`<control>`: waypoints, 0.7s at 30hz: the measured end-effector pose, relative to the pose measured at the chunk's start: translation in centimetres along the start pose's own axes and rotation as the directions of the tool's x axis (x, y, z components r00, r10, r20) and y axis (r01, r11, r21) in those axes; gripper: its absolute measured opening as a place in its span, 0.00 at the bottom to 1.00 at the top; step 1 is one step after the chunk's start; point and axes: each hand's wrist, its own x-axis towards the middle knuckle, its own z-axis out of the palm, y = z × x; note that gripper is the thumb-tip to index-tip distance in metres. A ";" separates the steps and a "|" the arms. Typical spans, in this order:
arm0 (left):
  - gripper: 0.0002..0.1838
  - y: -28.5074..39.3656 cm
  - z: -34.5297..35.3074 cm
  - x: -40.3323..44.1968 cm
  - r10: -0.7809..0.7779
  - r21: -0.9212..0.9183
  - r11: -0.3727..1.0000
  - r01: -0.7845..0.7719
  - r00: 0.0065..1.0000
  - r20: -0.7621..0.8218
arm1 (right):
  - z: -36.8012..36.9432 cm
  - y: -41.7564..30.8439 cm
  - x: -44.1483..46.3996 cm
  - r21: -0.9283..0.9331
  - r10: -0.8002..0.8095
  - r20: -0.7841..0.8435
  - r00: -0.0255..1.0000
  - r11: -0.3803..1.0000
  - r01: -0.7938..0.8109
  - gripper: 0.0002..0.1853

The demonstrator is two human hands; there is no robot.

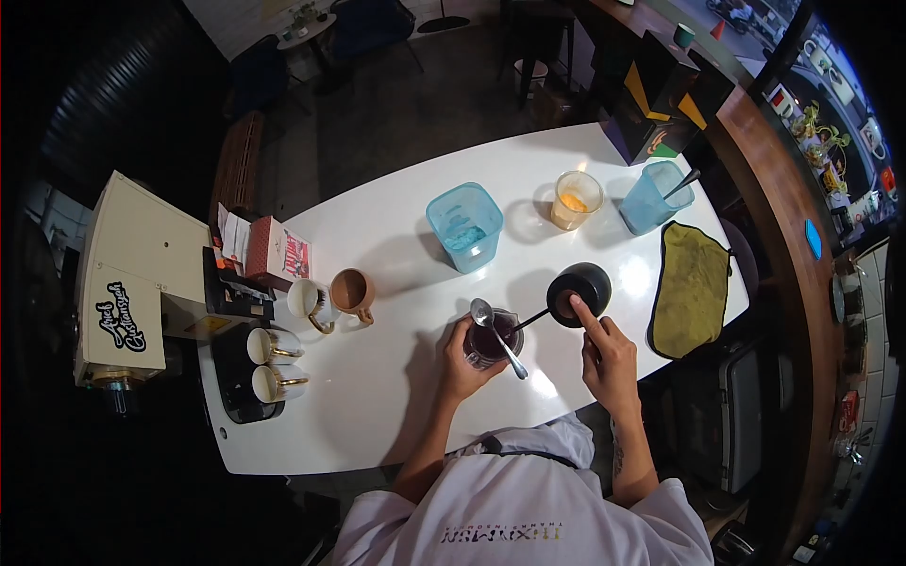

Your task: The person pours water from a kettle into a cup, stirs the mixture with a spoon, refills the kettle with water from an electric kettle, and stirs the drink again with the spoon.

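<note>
My left hand is wrapped round a small glass jug of dark liquid on the white table. A metal spoon lies across its rim. To the right, my right hand grips a black gooseneck kettle, its index finger pressed on the lid. The handle is mostly hidden by the hand. The kettle's thin spout reaches over the jug's rim; I cannot tell whether liquid is flowing from it.
Beyond the hands stand a blue plastic container, a glass with orange contents and another blue container holding a dark-handled utensil. An olive cloth lies right. A brown mug, white mugs and a cream machine are left.
</note>
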 end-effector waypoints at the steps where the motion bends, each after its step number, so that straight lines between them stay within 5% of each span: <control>1: 0.44 0.3 -0.1 0.0 -0.013 0.019 1.000 0.013 1.000 0.005 | 0.1 0.2 0.0 0.000 -0.002 0.002 1.000 1.000 0.002 0.49; 10: 0.45 -0.4 0.1 -0.2 -0.063 -0.023 0.998 0.064 0.998 0.015 | 2.4 3.1 -0.5 0.485 0.090 -0.036 0.995 0.872 -0.061 0.41; 12: 0.45 -0.4 0.1 -0.2 -0.064 -0.031 0.997 0.065 0.998 0.019 | 2.5 3.8 -0.6 0.623 0.283 0.064 0.957 0.738 -0.260 0.41; 17: 0.46 -0.2 0.2 -0.2 -0.061 -0.037 0.997 0.061 0.998 0.007 | 2.1 5.6 -0.8 0.705 0.504 0.187 0.843 0.528 -0.472 0.42; 21: 0.46 -0.5 0.2 -0.2 -0.051 -0.025 0.998 0.051 0.999 0.016 | 2.4 7.8 -1.0 0.694 0.549 0.105 0.829 0.557 -0.457 0.44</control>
